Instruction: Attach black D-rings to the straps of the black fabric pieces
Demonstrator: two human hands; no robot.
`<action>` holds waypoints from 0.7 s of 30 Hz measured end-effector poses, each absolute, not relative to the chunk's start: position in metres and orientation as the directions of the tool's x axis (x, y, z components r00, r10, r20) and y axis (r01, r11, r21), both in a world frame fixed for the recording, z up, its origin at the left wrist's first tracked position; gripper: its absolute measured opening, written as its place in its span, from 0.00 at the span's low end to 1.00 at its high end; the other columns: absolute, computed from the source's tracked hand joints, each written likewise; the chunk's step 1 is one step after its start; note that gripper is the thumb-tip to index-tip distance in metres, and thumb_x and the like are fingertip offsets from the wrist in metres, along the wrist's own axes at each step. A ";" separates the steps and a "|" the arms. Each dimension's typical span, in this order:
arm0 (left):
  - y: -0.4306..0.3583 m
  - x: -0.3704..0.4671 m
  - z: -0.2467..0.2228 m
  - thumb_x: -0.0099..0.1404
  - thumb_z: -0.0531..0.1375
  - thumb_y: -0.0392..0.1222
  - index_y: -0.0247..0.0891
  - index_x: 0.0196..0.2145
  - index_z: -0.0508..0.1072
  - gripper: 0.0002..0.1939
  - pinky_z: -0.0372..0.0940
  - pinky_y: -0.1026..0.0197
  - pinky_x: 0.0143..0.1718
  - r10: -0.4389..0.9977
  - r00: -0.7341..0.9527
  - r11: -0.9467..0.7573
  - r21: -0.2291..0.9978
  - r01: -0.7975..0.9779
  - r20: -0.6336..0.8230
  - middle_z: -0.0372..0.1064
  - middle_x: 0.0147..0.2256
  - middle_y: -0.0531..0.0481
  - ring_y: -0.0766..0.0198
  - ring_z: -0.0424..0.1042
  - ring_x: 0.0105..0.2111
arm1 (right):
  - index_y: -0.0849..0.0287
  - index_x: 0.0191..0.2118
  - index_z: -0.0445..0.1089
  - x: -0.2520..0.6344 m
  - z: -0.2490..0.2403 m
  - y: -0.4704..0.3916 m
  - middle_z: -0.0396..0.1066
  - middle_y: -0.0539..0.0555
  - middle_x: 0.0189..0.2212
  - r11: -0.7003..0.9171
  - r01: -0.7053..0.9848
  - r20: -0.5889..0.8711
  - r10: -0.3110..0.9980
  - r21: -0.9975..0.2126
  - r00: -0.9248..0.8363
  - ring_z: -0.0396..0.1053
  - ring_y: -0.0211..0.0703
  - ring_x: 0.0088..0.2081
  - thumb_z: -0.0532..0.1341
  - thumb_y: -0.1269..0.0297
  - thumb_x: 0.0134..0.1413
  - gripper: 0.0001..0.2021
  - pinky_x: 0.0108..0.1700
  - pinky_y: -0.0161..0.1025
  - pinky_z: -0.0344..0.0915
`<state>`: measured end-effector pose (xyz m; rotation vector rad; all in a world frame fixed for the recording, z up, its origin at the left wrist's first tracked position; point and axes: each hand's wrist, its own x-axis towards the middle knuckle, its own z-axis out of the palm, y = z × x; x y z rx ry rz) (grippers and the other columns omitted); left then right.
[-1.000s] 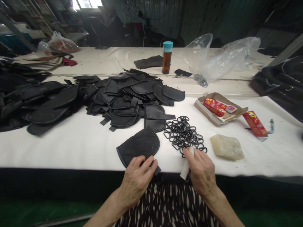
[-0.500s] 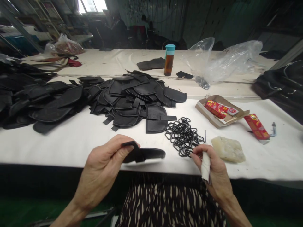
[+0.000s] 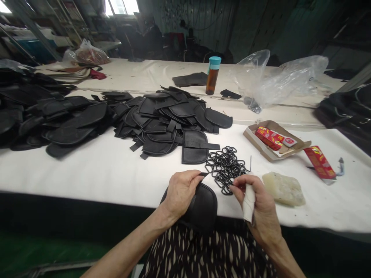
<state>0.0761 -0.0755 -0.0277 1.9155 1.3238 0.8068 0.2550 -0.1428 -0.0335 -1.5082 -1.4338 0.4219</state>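
My left hand [image 3: 183,193] is closed on a black leather piece [image 3: 204,206] with a rounded, piped edge, pinching its short strap between thumb and fingers. The piece hangs over the table's front edge, above my lap. In my right hand [image 3: 259,202] is an awl [image 3: 249,204] with a white-wrapped handle, its thin metal shaft pointing up. The right thumb and forefinger meet at the near edge of a heap of black D-rings [image 3: 227,164]; whether they pinch a ring I cannot tell. A finished-looking leather piece [image 3: 194,154] with a strap lies just behind the heap.
Piles of black leather pieces [image 3: 162,116] spread across the left and middle. On the right are a yellowish wax-like block [image 3: 284,189], a cardboard box [image 3: 265,152] holding red packets, and a loose red packet [image 3: 320,164]. Farther back stand a bottle [image 3: 212,79] and clear plastic bags [image 3: 295,79].
My left hand has moved right with the leather piece, which now hangs with its broad face showing. The right hand stays by the rings with the awl. The view has shifted slightly.
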 end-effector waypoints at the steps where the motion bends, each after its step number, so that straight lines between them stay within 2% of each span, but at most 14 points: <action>1: -0.076 0.077 -0.029 0.62 0.54 0.42 0.38 0.22 0.70 0.14 0.59 0.65 0.25 0.957 0.288 -0.173 0.852 0.494 0.027 0.63 0.17 0.55 0.68 0.62 0.20 | 0.55 0.37 0.64 0.252 -0.036 -0.139 0.67 0.49 0.30 0.196 0.566 0.386 0.892 -0.801 0.237 0.66 0.40 0.31 0.58 0.68 0.55 0.04 0.32 0.35 0.64; 4: -0.076 0.077 -0.035 0.62 0.53 0.45 0.36 0.27 0.71 0.13 0.56 0.68 0.17 0.943 0.255 0.130 0.941 0.312 -0.215 0.62 0.14 0.56 0.70 0.60 0.13 | 0.55 0.38 0.64 0.242 -0.046 -0.125 0.67 0.50 0.31 0.289 0.624 0.507 0.838 -0.726 0.203 0.66 0.40 0.32 0.57 0.69 0.56 0.04 0.33 0.37 0.64; 6: -0.075 0.077 -0.040 0.62 0.53 0.45 0.34 0.31 0.71 0.12 0.57 0.68 0.16 0.929 0.251 0.217 0.949 0.230 -0.273 0.65 0.16 0.54 0.69 0.63 0.14 | 0.56 0.39 0.64 0.236 -0.050 -0.116 0.68 0.51 0.31 0.343 0.686 0.590 0.792 -0.642 0.155 0.66 0.40 0.32 0.56 0.71 0.57 0.05 0.34 0.37 0.64; 10: -0.075 0.077 -0.042 0.60 0.54 0.41 0.34 0.34 0.71 0.10 0.61 0.68 0.18 0.928 0.273 0.216 0.963 0.160 -0.254 0.66 0.17 0.53 0.67 0.67 0.17 | 0.57 0.38 0.65 0.228 -0.047 -0.103 0.69 0.52 0.29 0.424 0.752 0.668 0.744 -0.504 0.029 0.67 0.41 0.30 0.56 0.73 0.57 0.05 0.33 0.38 0.64; 14: -0.076 0.076 -0.040 0.59 0.54 0.39 0.34 0.31 0.69 0.07 0.61 0.68 0.19 0.925 0.286 0.233 0.968 0.089 -0.249 0.65 0.16 0.54 0.68 0.67 0.17 | 0.58 0.37 0.67 0.224 -0.042 -0.097 0.68 0.53 0.28 0.479 0.785 0.703 0.707 -0.393 -0.080 0.66 0.42 0.29 0.55 0.75 0.58 0.06 0.32 0.38 0.62; 21: -0.078 0.076 -0.046 0.58 0.54 0.39 0.34 0.29 0.71 0.08 0.60 0.68 0.18 0.934 0.279 0.210 0.975 0.073 -0.222 0.63 0.14 0.55 0.68 0.65 0.16 | 0.61 0.39 0.67 0.221 -0.040 -0.095 0.69 0.57 0.30 0.558 0.793 0.714 0.657 -0.244 -0.243 0.66 0.44 0.31 0.52 0.76 0.59 0.08 0.33 0.39 0.61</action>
